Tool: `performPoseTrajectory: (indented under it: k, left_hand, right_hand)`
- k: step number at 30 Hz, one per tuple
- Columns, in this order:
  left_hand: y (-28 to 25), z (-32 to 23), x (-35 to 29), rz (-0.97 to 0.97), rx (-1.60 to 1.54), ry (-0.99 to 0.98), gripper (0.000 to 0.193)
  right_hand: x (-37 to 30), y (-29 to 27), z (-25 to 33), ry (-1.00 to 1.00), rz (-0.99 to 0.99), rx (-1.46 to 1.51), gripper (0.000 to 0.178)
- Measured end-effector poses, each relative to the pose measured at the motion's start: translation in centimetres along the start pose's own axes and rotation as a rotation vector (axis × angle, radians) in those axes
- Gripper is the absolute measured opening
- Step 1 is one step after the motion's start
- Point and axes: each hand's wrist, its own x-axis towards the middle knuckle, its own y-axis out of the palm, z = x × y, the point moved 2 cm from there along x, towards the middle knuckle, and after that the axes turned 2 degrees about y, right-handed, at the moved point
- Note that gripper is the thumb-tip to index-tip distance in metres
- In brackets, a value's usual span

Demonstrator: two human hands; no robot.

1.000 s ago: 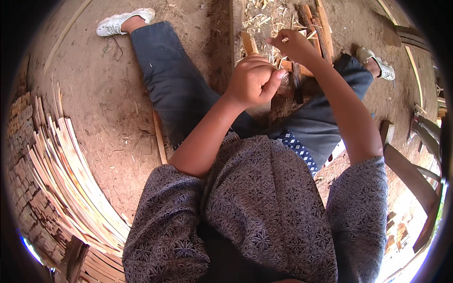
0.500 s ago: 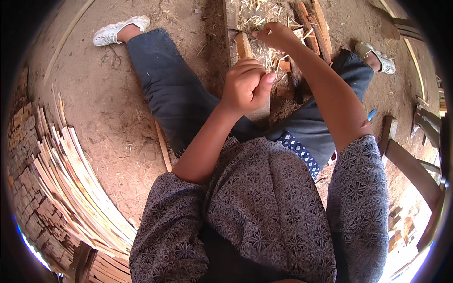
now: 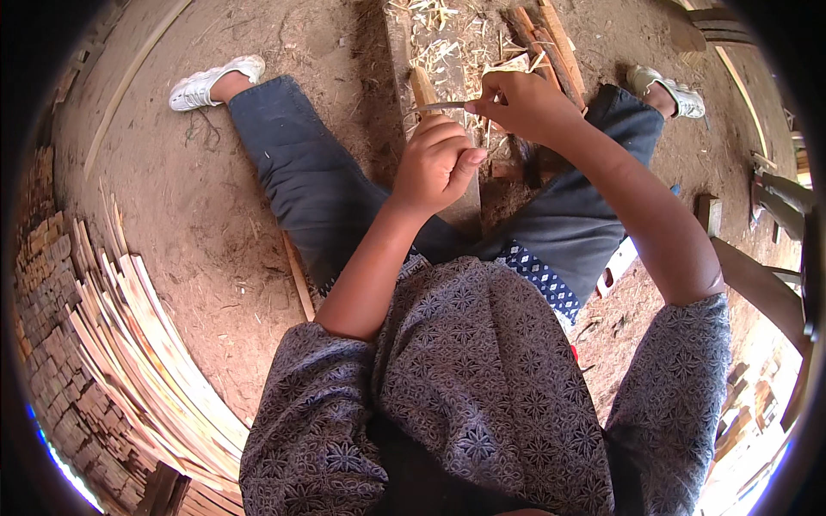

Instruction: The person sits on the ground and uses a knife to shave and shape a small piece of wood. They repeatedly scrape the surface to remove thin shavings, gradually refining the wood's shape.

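Observation:
My left hand (image 3: 435, 168) is closed in a fist round a piece of wood (image 3: 422, 84), which sticks out from the far side of the fist, over a plank. My right hand (image 3: 532, 105), to the right and slightly farther off, grips a knife (image 3: 447, 106). Its thin blade points left and lies across the wood just beyond my left knuckles. The knife's handle is mostly hidden inside my right hand. Pale wood shavings (image 3: 437, 58) are scattered on the plank (image 3: 397, 43) beneath and beyond my hands.
Reddish-brown wood pieces (image 3: 551, 47) lie right of the plank. My outstretched legs (image 3: 297, 172) flank it on the dirt floor (image 3: 215, 241). Long pale strips (image 3: 159, 331) and stacked wood (image 3: 52, 318) are at the left. A dark wooden frame (image 3: 757, 284) stands at the right.
My right hand has come nearer and a little right, bringing the knife blade toward my left fist. My right elbow has swung outward. The left hand still grips the wood.

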Motion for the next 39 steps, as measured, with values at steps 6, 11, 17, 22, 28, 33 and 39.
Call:
performPoseTrajectory:
  k: [6, 11, 17, 22, 28, 33, 39]
  left_hand:
    - [0.7, -0.1, -0.3, -0.084, 0.004, -0.016, 0.038]
    - [0.9, -0.2, 0.1, -0.071, 0.060, -0.003, 0.036]
    - [2.0, -0.4, 0.6, -0.060, 0.091, 0.010, 0.032]
    - [1.0, -0.7, 0.2, -0.037, 0.027, -0.076, 0.033]
    - [0.9, -0.1, -0.2, -0.085, 0.005, -0.048, 0.034]
    - [1.3, -0.2, 0.4, -0.079, 0.035, -0.041, 0.035]
    - [2.0, -0.4, 0.9, -0.095, 0.035, -0.019, 0.036]
  right_hand:
    - [0.3, 0.7, -0.1, -0.010, -0.026, -0.009, 0.050]
    - [1.0, 2.3, -0.5, -0.026, -0.130, 0.012, 0.046]
    - [9.2, 5.4, -2.1, 0.204, -0.075, 0.014, 0.047]
    - [10.8, 5.3, -3.1, 0.174, -0.060, 0.027, 0.055]
    - [3.7, 2.1, -3.1, -0.038, -0.045, 0.103, 0.058]
    - [2.5, 2.5, -2.6, -0.046, -0.107, 0.057, 0.052]
    - [6.1, 4.4, -4.2, 0.060, -0.115, 0.060, 0.055]
